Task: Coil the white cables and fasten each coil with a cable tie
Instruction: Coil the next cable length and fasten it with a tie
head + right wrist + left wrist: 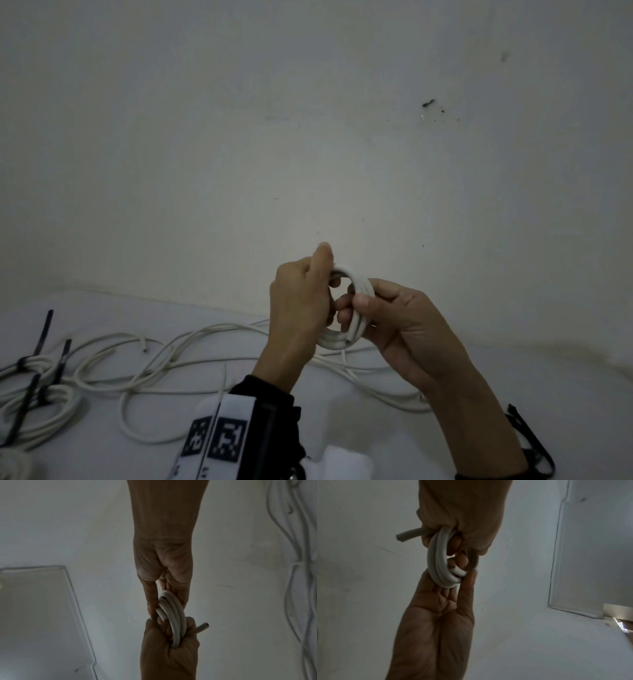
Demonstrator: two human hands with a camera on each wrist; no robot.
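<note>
A white table [102,308] set against a bare wall carries most of what is seen, and across it a tangle of loose white cables [178,359] is spread, not yet wound. At the table's left edge two finished coils [41,404] are lying, each cinched with a black cable tie whose tail sticks up; a few spare black cable ties [527,442] lie at the right edge, beside the right forearm. Above the table, between the two hands, a small white coil [346,308] of several turns is held clear of the surface, one cut end projecting from it. The left hand [301,308] is curled about the coil's left side, thumb over the top and fingers through the ring; the right hand [404,322] is closed on the right side, the turns pinched between thumb and fingers. The step in hand is judged to be the end of the winding — the turns are gathered and squared, and no tie is on this coil yet. For the next move one hand would have to be freed while the other keeps the turns bunched, since the stiff cable is likely to spring open, and a spare tie fetched from the right. No brand or legible writing is found — only square black-and-white coded markers on the white wrist band [219,442], beside tiny print too blurred to be read.
</note>
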